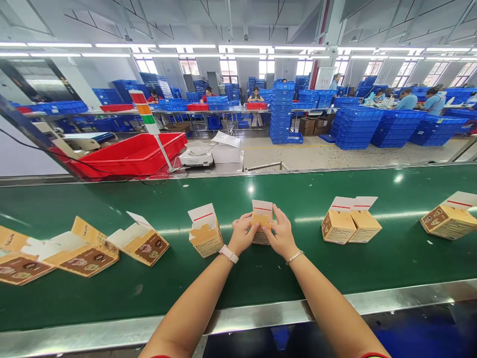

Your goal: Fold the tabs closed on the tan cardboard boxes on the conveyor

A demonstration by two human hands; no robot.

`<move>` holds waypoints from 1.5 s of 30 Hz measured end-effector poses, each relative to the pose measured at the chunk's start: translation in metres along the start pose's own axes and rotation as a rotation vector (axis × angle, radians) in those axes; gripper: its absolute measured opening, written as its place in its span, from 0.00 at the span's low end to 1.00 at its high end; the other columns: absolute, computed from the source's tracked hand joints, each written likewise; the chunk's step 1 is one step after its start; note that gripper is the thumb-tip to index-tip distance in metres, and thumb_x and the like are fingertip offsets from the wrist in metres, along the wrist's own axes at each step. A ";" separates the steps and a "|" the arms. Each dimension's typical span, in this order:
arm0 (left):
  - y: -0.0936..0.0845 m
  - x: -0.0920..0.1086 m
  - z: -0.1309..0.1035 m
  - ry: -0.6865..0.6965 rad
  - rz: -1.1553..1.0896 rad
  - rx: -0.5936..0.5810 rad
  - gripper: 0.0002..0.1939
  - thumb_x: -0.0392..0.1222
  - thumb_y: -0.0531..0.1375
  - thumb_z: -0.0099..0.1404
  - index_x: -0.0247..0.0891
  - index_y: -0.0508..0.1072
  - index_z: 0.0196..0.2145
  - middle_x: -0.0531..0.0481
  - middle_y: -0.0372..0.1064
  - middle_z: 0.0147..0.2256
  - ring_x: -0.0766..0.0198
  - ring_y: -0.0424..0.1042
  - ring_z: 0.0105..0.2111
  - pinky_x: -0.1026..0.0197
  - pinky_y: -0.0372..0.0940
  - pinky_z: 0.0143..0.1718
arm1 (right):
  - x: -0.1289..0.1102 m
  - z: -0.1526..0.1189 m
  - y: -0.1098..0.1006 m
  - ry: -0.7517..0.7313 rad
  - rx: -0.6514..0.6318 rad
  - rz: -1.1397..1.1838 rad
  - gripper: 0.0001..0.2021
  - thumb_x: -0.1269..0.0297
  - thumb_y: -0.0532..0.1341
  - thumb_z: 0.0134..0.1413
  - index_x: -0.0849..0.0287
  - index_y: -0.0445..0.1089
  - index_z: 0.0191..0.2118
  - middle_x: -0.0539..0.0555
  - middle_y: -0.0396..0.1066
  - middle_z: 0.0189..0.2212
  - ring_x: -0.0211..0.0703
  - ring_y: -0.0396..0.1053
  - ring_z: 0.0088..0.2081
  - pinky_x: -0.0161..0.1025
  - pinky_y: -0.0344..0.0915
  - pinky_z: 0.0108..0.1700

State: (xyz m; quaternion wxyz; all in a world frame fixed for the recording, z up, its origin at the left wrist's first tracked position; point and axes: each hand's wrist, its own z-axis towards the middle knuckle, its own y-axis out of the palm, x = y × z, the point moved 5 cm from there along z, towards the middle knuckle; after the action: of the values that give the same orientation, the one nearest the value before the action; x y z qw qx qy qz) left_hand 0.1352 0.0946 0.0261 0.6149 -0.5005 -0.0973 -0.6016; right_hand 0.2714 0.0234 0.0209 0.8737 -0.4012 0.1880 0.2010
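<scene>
Between my two hands stands a small tan carton (262, 238) on the green conveyor belt, its white back flap with a red line raised. My left hand (243, 232) grips its left side, the thumb on the front flap. On the right side my right hand (280, 231) is curled round it, thumb also at the front flap. Both hands are closed on the carton; its sides are mostly hidden by my fingers. Just left of my left hand stands another carton (206, 238), top open and white flap up.
Further right on the belt (298, 278) are two cartons (350, 227) side by side and another carton (449, 221). Several open cartons (89, 256) lie at the left. Beyond the belt are a red tray (130, 161), a signal light (145, 112), and stacked blue crates (280, 114). Other people work farther back.
</scene>
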 end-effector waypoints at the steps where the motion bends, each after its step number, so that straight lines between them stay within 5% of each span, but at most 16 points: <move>1: 0.003 0.000 0.001 -0.006 -0.002 -0.005 0.16 0.48 0.52 0.67 0.43 0.75 0.28 0.47 0.77 0.39 0.54 0.69 0.51 0.47 0.61 0.52 | 0.000 0.000 -0.001 -0.006 -0.006 -0.028 0.19 0.50 0.55 0.60 0.50 0.71 0.52 0.58 0.52 0.65 0.62 0.53 0.63 0.65 0.53 0.60; 7: 0.017 0.004 0.002 -0.002 -0.094 -0.054 0.21 0.53 0.48 0.68 0.41 0.75 0.32 0.43 0.74 0.44 0.54 0.70 0.49 0.51 0.63 0.49 | 0.002 0.002 -0.004 -0.035 -0.097 0.053 0.24 0.48 0.52 0.61 0.55 0.70 0.54 0.60 0.47 0.67 0.59 0.57 0.62 0.56 0.57 0.60; 12: 0.029 0.011 0.006 -0.048 -0.130 -0.011 0.18 0.53 0.49 0.66 0.41 0.75 0.35 0.44 0.75 0.43 0.54 0.70 0.48 0.50 0.62 0.51 | 0.014 0.007 -0.010 0.113 -0.107 0.267 0.30 0.40 0.47 0.60 0.58 0.78 0.38 0.60 0.49 0.66 0.56 0.60 0.60 0.51 0.55 0.62; 16: 0.033 0.016 0.012 -0.103 -0.226 0.051 0.17 0.53 0.52 0.64 0.40 0.71 0.28 0.45 0.76 0.38 0.57 0.73 0.38 0.54 0.66 0.42 | 0.022 0.008 -0.015 0.228 -0.052 0.471 0.34 0.35 0.46 0.57 0.60 0.78 0.31 0.63 0.54 0.64 0.53 0.61 0.61 0.45 0.59 0.60; 19: 0.032 0.020 0.017 -0.085 -0.256 0.081 0.16 0.53 0.55 0.61 0.40 0.66 0.22 0.46 0.76 0.39 0.58 0.73 0.38 0.55 0.66 0.42 | 0.026 0.008 -0.019 0.249 -0.062 0.511 0.33 0.34 0.51 0.53 0.60 0.78 0.37 0.63 0.56 0.63 0.54 0.60 0.61 0.46 0.59 0.60; 24: 0.042 0.022 0.026 -0.172 -0.189 0.051 0.15 0.49 0.61 0.57 0.40 0.63 0.19 0.49 0.74 0.30 0.59 0.73 0.37 0.56 0.66 0.43 | 0.036 0.009 -0.027 0.302 -0.006 0.583 0.23 0.43 0.59 0.52 0.59 0.76 0.37 0.62 0.61 0.59 0.53 0.60 0.60 0.46 0.60 0.59; 28: 0.057 0.022 0.033 -0.363 -0.363 0.092 0.10 0.42 0.63 0.54 0.39 0.64 0.27 0.50 0.72 0.34 0.62 0.72 0.39 0.59 0.66 0.43 | 0.061 0.002 -0.027 0.659 0.180 0.630 0.14 0.54 0.63 0.45 0.59 0.70 0.36 0.63 0.66 0.53 0.53 0.67 0.53 0.48 0.69 0.50; 31: 0.074 0.017 0.035 -0.650 -0.618 -0.034 0.14 0.37 0.64 0.53 0.39 0.64 0.36 0.48 0.72 0.38 0.62 0.73 0.37 0.60 0.67 0.39 | 0.071 -0.002 -0.023 0.808 0.178 0.661 0.18 0.61 0.63 0.42 0.59 0.65 0.41 0.63 0.69 0.47 0.51 0.72 0.44 0.47 0.73 0.42; 34: 0.087 0.018 0.040 -0.797 -0.696 -0.207 0.15 0.36 0.66 0.50 0.38 0.67 0.35 0.47 0.73 0.34 0.60 0.74 0.33 0.58 0.68 0.35 | 0.079 -0.003 -0.025 0.844 0.167 0.671 0.17 0.65 0.62 0.40 0.58 0.63 0.40 0.61 0.70 0.43 0.49 0.73 0.40 0.44 0.73 0.39; 41: 0.118 0.035 0.056 -0.808 -0.684 -0.266 0.11 0.32 0.67 0.47 0.35 0.70 0.29 0.44 0.74 0.31 0.57 0.75 0.32 0.55 0.69 0.35 | 0.099 0.000 -0.035 0.867 0.153 0.673 0.13 0.66 0.58 0.42 0.57 0.63 0.38 0.55 0.72 0.33 0.46 0.73 0.32 0.43 0.72 0.33; 45: 0.113 0.049 0.046 -0.718 -0.654 -0.135 0.13 0.38 0.64 0.55 0.35 0.69 0.39 0.39 0.73 0.41 0.55 0.74 0.42 0.53 0.68 0.44 | 0.094 0.001 -0.053 0.826 0.317 0.588 0.18 0.57 0.56 0.48 0.59 0.60 0.45 0.64 0.67 0.47 0.55 0.69 0.48 0.54 0.69 0.49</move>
State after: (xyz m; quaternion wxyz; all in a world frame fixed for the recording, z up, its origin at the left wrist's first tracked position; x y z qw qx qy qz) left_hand 0.2648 0.0714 0.0278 0.2876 -0.6582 -0.4160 -0.5577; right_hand 0.3783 0.0118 0.0086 0.6834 -0.2406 0.6492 0.2317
